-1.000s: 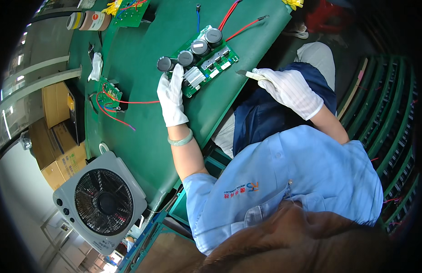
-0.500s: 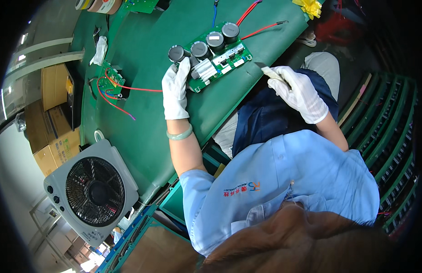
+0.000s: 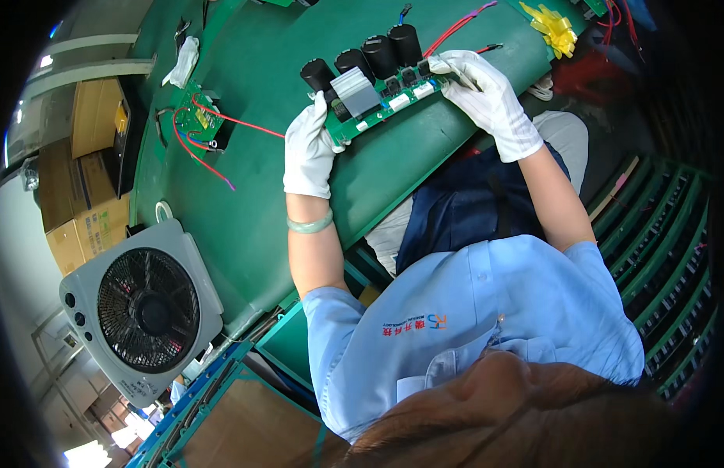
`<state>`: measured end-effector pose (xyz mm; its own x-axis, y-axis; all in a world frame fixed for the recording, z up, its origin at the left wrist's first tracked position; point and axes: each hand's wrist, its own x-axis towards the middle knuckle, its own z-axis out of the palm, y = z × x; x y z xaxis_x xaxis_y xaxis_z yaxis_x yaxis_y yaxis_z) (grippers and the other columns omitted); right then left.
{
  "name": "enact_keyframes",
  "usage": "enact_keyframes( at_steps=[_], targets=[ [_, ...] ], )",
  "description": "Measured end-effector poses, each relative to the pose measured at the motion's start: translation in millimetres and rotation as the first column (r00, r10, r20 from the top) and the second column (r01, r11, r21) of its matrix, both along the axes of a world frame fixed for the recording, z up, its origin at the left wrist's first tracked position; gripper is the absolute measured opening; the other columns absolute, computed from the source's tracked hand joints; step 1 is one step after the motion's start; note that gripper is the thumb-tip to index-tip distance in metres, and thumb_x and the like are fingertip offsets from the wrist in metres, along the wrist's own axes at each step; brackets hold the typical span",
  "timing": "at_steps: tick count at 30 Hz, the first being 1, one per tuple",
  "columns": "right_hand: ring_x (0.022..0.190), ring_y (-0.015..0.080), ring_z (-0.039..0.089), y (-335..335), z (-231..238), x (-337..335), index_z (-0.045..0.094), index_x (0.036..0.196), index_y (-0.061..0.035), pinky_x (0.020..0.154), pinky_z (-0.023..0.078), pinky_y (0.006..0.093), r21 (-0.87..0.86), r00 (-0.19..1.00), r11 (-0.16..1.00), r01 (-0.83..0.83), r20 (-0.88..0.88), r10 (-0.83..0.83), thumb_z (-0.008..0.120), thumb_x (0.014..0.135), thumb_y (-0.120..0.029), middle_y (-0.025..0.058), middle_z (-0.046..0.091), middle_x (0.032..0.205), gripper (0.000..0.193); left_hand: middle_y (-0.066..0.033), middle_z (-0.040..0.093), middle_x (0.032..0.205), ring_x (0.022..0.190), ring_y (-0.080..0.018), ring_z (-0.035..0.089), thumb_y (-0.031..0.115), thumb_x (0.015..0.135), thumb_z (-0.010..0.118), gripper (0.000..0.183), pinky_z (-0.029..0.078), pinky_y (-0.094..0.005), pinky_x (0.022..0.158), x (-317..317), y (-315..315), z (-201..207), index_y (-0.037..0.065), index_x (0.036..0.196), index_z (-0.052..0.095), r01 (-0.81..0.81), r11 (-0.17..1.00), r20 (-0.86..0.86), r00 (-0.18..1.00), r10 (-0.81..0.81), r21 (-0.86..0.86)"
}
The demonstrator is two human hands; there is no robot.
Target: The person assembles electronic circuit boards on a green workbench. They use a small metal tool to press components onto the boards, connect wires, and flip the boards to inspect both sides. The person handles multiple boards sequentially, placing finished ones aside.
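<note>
A green circuit board is tilted up, its large black cylindrical capacitors pointing toward the far side and a silver finned heat sink near its left end. My gloved left hand is closed on the left end of the board. At the right end, my gloved right hand has its thumb and fingers closed on the board's edge. I cannot make out whether the small pale tool from before is still in this palm. Red wires run from the board's far right side.
A second circuit board with red and blue wires lies left on the green table. A white glove lies beyond it. A grey box fan stands lower left, a yellow bow at the far right. Green slatted racks are at right.
My right hand has moved left and forward from beside the table edge onto the board's right end. The board has tipped, so its capacitors now show their sides.
</note>
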<state>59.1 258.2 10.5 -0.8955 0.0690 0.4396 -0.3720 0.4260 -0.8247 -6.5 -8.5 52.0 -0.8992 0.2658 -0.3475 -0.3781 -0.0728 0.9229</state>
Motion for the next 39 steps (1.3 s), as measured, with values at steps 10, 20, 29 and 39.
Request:
enact_keyframes(
  at_steps=[10,20,29,39],
  targets=[
    [0.101,0.0133,0.063,0,22,0,0.062,0.117,0.0031,0.087,0.052,0.0267,-0.407,0.997,0.914,-0.001,0.067,0.031,0.068,0.086,0.003,0.0107,0.066,0.114,0.031,-0.0294,0.068,0.088,0.044,-0.0299,0.064,0.056,0.1,0.03,0.074,0.046,-0.0277,0.03,-16,-28,-8,-0.012,0.122,0.052,0.434,0.837,0.287,0.799,-0.528,0.332],
    [0.088,0.0063,0.062,2,24,-20,0.068,0.111,-0.0002,0.085,0.05,0.0223,-0.284,0.954,0.933,0.222,0.259,-0.148,0.074,0.086,-0.012,0.0036,0.072,0.1,0.029,-0.0145,0.065,0.069,0.051,-0.0165,0.061,0.047,0.101,0.042,0.059,0.049,-0.0225,0.049,2,-16,-6,-0.007,0.101,0.065,0.159,0.921,-0.117,0.97,-0.212,-0.355],
    [0.101,0.012,0.062,5,13,-17,0.066,0.112,0.0032,0.094,0.049,0.0265,-0.503,0.976,0.861,0.075,0.212,0.039,0.073,0.085,-0.008,0.0087,0.069,0.114,0.03,-0.0213,0.062,0.11,0.066,-0.0198,0.066,0.034,0.103,0.042,0.046,0.058,-0.0296,0.06,7,5,-1,-0.007,0.117,0.055,-0.142,0.979,-0.433,0.899,0.065,-0.148],
    [0.085,0.0061,0.061,16,4,-15,0.066,0.114,0.0024,0.068,0.045,0.0179,-0.637,0.958,0.77,0.044,0.247,0.149,0.066,0.091,-0.012,0.006,0.069,0.109,0.027,-0.0175,0.061,0.113,0.071,-0.0173,0.065,0.012,0.098,0.052,0.024,0.058,-0.0293,0.064,11,7,-3,-0.005,0.115,0.053,-0.115,0.982,-0.5,0.866,0.024,-0.153]
  ],
)
